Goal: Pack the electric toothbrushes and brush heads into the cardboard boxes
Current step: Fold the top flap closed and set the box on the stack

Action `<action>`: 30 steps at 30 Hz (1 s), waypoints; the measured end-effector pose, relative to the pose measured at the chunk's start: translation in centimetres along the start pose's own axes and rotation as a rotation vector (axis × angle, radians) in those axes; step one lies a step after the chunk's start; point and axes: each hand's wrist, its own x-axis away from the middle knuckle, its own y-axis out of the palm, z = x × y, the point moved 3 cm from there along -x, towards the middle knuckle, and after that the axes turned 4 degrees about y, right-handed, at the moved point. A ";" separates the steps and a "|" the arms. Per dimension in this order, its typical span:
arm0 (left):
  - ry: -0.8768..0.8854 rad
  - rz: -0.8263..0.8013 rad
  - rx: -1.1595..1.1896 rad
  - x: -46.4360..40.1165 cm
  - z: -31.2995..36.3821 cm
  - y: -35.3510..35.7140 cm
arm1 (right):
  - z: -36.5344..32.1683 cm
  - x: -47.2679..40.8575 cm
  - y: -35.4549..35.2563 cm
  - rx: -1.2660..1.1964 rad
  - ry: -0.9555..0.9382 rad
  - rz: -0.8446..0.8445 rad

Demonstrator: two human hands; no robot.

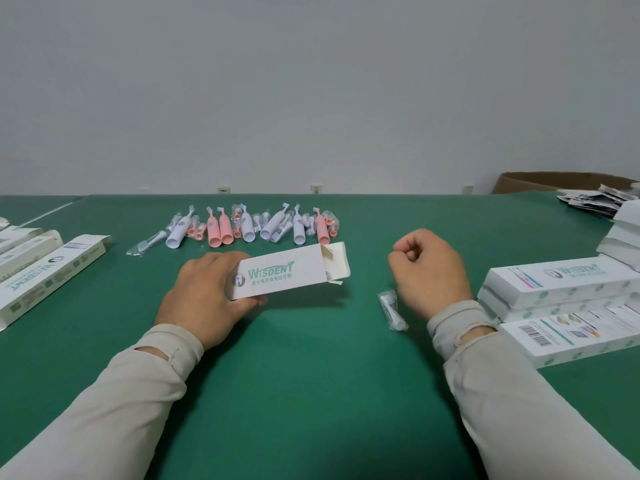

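Evidently left hand (204,292) clamps box (291,270), open end rightward for loading; right hand (429,271) curled, empty, beside wrapped brush head (393,308).

plain pale grey wall (311,91), three white wall sockets (316,188) low behind far table edge, flat dark green table surface (311,375), even diffuse light, soft shadows

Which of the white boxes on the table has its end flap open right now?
The box that the left hand holds at table centre: its right-end flap stands open. The stacked boxes at right look closed.
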 end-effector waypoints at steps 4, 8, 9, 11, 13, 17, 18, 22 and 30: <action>-0.025 0.002 -0.024 0.0 -0.1 -0.1 | 1.4 -0.4 0.0 0.465 0.142 -0.349; -0.024 -0.005 -0.027 0.0 0.0 -0.1 | 1.3 0.1 0.3 0.697 0.114 -0.545; -0.024 -0.006 -0.027 0.0 0.0 -0.1 | 1.5 0.2 0.4 0.699 0.098 -0.572; -0.028 -0.005 -0.024 0.0 0.0 -0.1 | 1.7 0.2 0.7 0.576 0.051 -0.576; -0.030 -0.004 -0.026 0.0 -0.1 -0.1 | 1.2 0.2 1.0 0.303 -0.024 -0.484; -0.036 -0.011 -0.027 0.0 -0.1 -0.1 | -0.2 0.8 1.4 -0.257 -0.106 -0.388; -0.035 -0.014 -0.031 0.0 -0.1 -0.1 | -0.6 1.1 1.5 -0.311 -0.133 -0.384; -0.031 -0.016 -0.024 0.0 0.0 -0.1 | -2.1 2.3 2.0 -0.505 -0.186 -0.442; 0.028 -0.021 -0.013 0.1 0.4 -0.1 | -2.4 2.5 2.3 -0.615 -0.082 -0.479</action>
